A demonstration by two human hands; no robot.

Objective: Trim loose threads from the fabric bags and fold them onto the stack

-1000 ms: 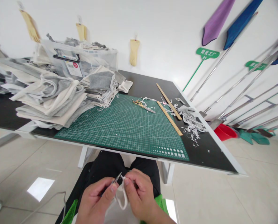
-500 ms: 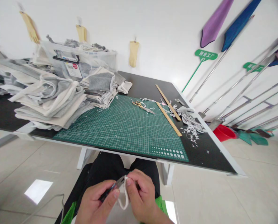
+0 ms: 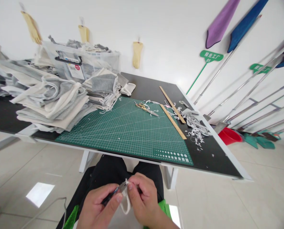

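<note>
Low in the head view, over my lap, my left hand (image 3: 101,202) is closed around a small dark-handled pair of thread snips (image 3: 119,190). The metal tips of the snips point up and right, up to the white fabric strip (image 3: 125,206). My right hand (image 3: 144,197) pinches the top of this strip between thumb and forefinger. Below the pinch the strip hangs in a loop between both hands. Part of the snips' handle is hidden in my left palm.
Before me is a table with a green cutting mat (image 3: 123,133). Gold-handled scissors (image 3: 145,108), wooden rulers (image 3: 173,121) and fabric scraps (image 3: 195,124) lie there. Grey-and-white cloth stacks (image 3: 51,105) and a clear plastic bin (image 3: 91,60) stand left. A red bucket (image 3: 230,136) sits right.
The snips' tips have shifted slightly left along the strip's top, and the loop hangs a little narrower. Both hands keep their hold.
</note>
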